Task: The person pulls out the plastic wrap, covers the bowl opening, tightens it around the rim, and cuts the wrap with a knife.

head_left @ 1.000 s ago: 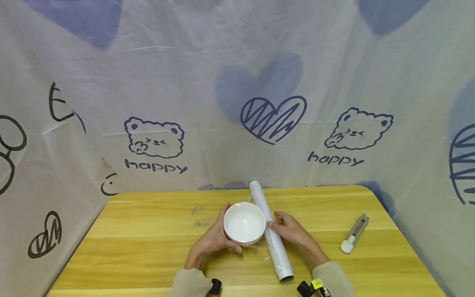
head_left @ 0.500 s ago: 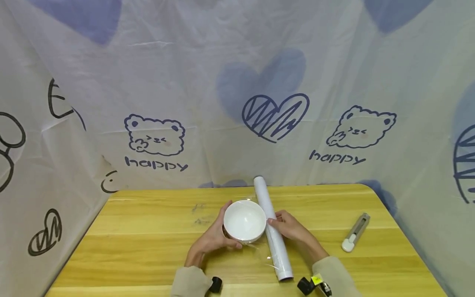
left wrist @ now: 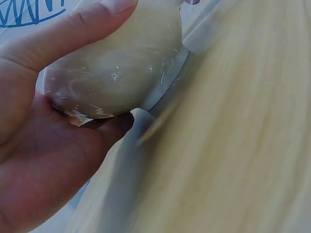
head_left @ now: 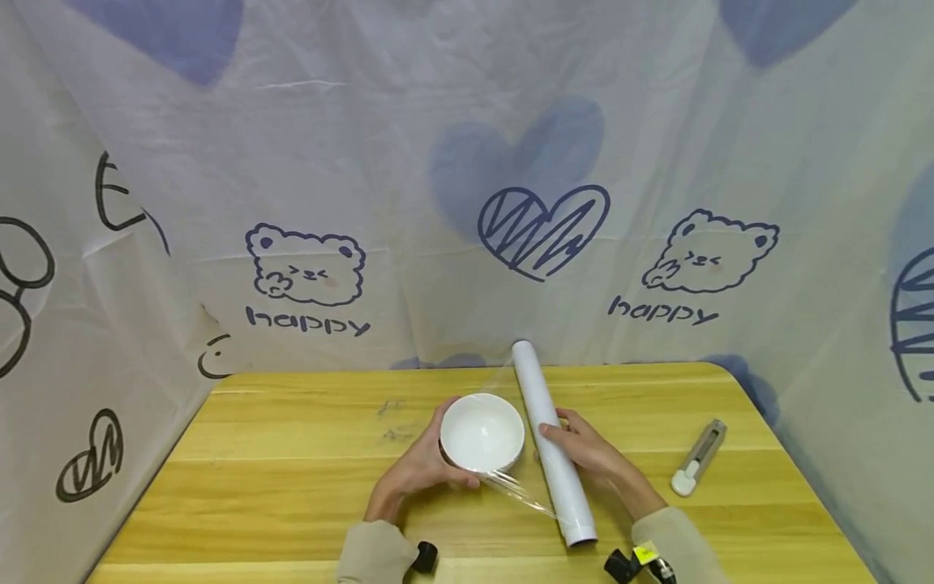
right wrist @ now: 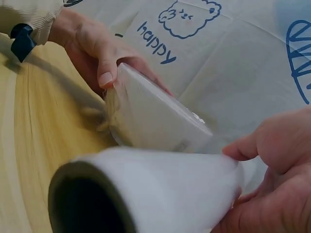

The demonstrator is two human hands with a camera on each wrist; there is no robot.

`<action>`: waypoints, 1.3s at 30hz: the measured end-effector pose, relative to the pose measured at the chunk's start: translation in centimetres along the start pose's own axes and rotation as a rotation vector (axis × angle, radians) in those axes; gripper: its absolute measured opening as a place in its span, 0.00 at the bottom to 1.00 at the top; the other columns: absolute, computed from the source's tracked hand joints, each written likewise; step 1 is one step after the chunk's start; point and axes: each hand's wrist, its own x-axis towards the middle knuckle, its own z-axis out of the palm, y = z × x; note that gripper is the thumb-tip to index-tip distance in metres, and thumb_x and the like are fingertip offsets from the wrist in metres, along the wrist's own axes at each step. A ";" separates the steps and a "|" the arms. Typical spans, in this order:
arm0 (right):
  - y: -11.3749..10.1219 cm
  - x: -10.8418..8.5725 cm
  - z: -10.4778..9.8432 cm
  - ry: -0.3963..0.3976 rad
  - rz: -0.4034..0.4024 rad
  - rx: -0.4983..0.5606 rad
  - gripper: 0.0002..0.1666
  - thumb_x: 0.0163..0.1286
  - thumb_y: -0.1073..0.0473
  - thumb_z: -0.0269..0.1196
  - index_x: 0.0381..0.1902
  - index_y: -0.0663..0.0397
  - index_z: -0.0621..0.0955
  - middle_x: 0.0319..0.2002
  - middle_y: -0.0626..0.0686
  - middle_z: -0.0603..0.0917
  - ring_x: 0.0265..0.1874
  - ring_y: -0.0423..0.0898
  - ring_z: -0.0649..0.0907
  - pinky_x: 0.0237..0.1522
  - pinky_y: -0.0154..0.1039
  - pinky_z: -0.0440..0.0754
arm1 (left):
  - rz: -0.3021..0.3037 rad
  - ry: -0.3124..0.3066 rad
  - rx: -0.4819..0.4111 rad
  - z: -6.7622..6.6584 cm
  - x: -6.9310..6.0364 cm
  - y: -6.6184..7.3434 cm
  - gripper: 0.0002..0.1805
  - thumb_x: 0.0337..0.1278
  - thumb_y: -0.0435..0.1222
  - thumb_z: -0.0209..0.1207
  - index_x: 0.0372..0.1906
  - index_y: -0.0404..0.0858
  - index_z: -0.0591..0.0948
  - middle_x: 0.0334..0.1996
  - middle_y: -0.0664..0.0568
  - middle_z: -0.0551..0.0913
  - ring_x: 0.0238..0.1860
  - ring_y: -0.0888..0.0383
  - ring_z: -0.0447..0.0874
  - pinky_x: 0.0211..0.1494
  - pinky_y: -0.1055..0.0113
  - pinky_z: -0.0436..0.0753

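Observation:
A white bowl (head_left: 481, 432) is held by my left hand (head_left: 422, 464), its thumb and fingers spread round the bowl's left side. Shiny clear cling film (head_left: 514, 488) wraps the bowl, and a strip of it runs across to a long white roll of cling film (head_left: 549, 434). My right hand (head_left: 589, 448) grips that roll near its middle, thumb on top. In the left wrist view, wrinkled film shows on the bowl's outside (left wrist: 121, 73). The right wrist view shows the roll's hollow end (right wrist: 92, 199) close up, with the bowl behind it.
On the right of the wooden table (head_left: 292, 487) lies a grey and white utility knife (head_left: 698, 458). A printed cloth (head_left: 409, 186) hangs behind the table and at both sides.
My right hand and the roll have shifted right, away from the bowl, and a gap with stretched film has opened between them. The left hand keeps its hold on the bowl.

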 end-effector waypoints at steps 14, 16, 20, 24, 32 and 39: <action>-0.6 -0.1 -1.1 -0.111 0.010 0.181 0.35 0.79 0.61 0.49 0.73 0.78 0.53 0.50 0.64 0.75 0.43 0.51 0.80 0.46 0.43 0.80 | 0.040 -0.015 0.005 -0.1 0.0 -0.3 0.69 0.33 0.29 0.84 0.80 0.37 0.50 0.75 0.42 0.63 0.70 0.41 0.66 0.74 0.44 0.62; -0.6 0.0 -1.2 -0.128 0.018 0.205 0.33 0.77 0.62 0.47 0.71 0.79 0.54 0.51 0.63 0.72 0.44 0.52 0.79 0.47 0.44 0.80 | 0.039 -0.014 -0.001 -0.1 -0.1 -0.3 0.69 0.33 0.28 0.84 0.80 0.38 0.50 0.75 0.42 0.63 0.70 0.41 0.66 0.74 0.45 0.62; -0.5 0.1 -1.5 -0.119 0.034 0.194 0.35 0.75 0.62 0.47 0.72 0.78 0.54 0.55 0.64 0.69 0.49 0.54 0.75 0.52 0.46 0.77 | 0.031 -0.012 0.000 -0.2 -0.1 -0.3 0.69 0.33 0.27 0.84 0.80 0.39 0.50 0.75 0.41 0.62 0.70 0.41 0.66 0.74 0.44 0.62; -0.3 0.1 -2.0 -0.091 0.059 0.144 0.41 0.75 0.60 0.51 0.76 0.77 0.51 0.61 0.68 0.67 0.54 0.57 0.72 0.54 0.49 0.75 | 0.032 -0.019 0.007 -0.2 -0.1 -0.4 0.69 0.34 0.28 0.83 0.80 0.37 0.49 0.75 0.40 0.62 0.70 0.40 0.66 0.74 0.42 0.61; 0.5 -0.1 -3.2 -0.160 0.074 0.203 0.39 0.76 0.63 0.54 0.73 0.79 0.51 0.59 0.72 0.70 0.49 0.54 0.82 0.52 0.48 0.81 | 0.030 -0.034 0.001 -0.2 -0.1 -0.5 0.69 0.34 0.27 0.83 0.81 0.38 0.50 0.75 0.39 0.61 0.70 0.39 0.66 0.73 0.42 0.63; 0.8 -0.3 -3.8 -0.210 0.054 0.258 0.31 0.78 0.61 0.46 0.69 0.75 0.51 0.53 0.66 0.69 0.46 0.52 0.81 0.50 0.44 0.80 | 0.039 -0.044 -0.017 -0.3 -0.2 -0.4 0.69 0.34 0.27 0.83 0.81 0.38 0.49 0.75 0.39 0.61 0.70 0.38 0.65 0.73 0.43 0.62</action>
